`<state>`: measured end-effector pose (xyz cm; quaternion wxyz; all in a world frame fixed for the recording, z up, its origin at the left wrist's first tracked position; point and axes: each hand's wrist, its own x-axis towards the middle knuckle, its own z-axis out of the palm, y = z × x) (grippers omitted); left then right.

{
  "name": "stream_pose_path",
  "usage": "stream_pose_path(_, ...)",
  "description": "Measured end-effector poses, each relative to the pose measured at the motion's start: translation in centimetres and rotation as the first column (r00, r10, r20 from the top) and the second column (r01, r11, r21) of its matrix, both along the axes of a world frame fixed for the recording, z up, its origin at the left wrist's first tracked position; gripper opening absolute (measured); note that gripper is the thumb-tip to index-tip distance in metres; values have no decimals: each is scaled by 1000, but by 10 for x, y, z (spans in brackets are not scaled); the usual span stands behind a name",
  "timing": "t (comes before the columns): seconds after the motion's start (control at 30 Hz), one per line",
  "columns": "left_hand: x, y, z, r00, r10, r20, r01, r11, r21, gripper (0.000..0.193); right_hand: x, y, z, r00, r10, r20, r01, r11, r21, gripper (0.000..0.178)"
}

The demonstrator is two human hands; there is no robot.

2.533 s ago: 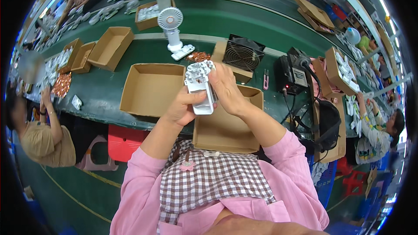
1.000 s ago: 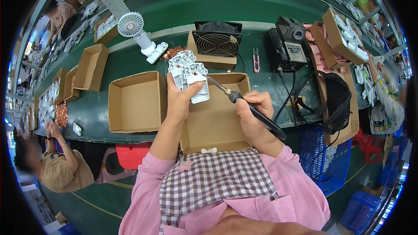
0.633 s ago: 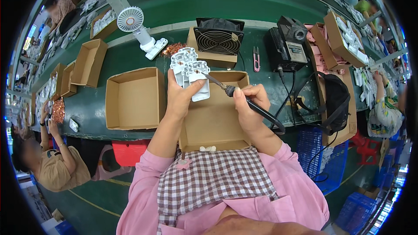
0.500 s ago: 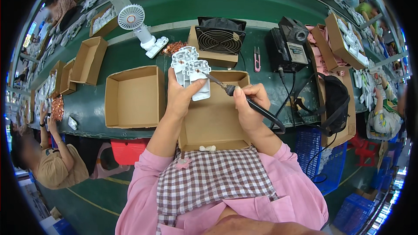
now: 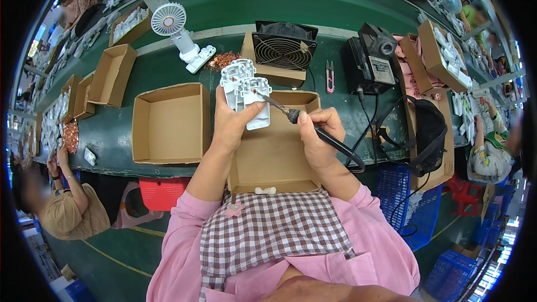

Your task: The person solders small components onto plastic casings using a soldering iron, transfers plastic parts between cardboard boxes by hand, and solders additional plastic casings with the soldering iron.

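My left hand [image 5: 228,126] is closed around white plastic housings [image 5: 258,119], which look like two parts held together, their inner sides turned up. Small copper-coloured parts show inside them. In my right hand [image 5: 321,137] is a soldering iron [image 5: 293,115] with a black handle, gripped like a pen. Its metal tip meets the upper housing near a copper-coloured part; whether it touches is too small to tell. Both hands are above a shallow cardboard box [image 5: 274,156] at the bench's near edge.
Another cardboard box [image 5: 168,126] stands to the left. Behind are a white handheld fan [image 5: 182,36], copper-coloured parts [image 5: 224,60], a black fume fan [image 5: 282,50], pink snips [image 5: 330,77] and a soldering station [image 5: 369,61]. A black bag [image 5: 430,134] hangs at right. Co-workers sit on both sides.
My hands, the housings and the iron stay almost in place, the right hand shifting only slightly. The surroundings are slightly displaced in the view. At right, the co-worker's arms have moved.
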<state>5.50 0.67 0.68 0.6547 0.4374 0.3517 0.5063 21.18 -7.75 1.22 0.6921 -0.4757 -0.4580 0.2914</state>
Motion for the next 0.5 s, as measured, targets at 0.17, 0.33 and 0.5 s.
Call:
stream_pose_path(0.17,0,0,0,1000,6,-13,-6,1000,-1,60,0,1,0,1000,-8,19,8,1000,-3,17)
stream_pose_path(0.33,1,-1,2,1000,3,-15,-3,1000,-2,59,0,-2,5,999,-22,31,23,999,-37,17)
stream_pose_path(0.5,0,-1,0,1000,9,7,-9,1000,8,60,2,-9,2,978,-97,187,69,986,149,22)
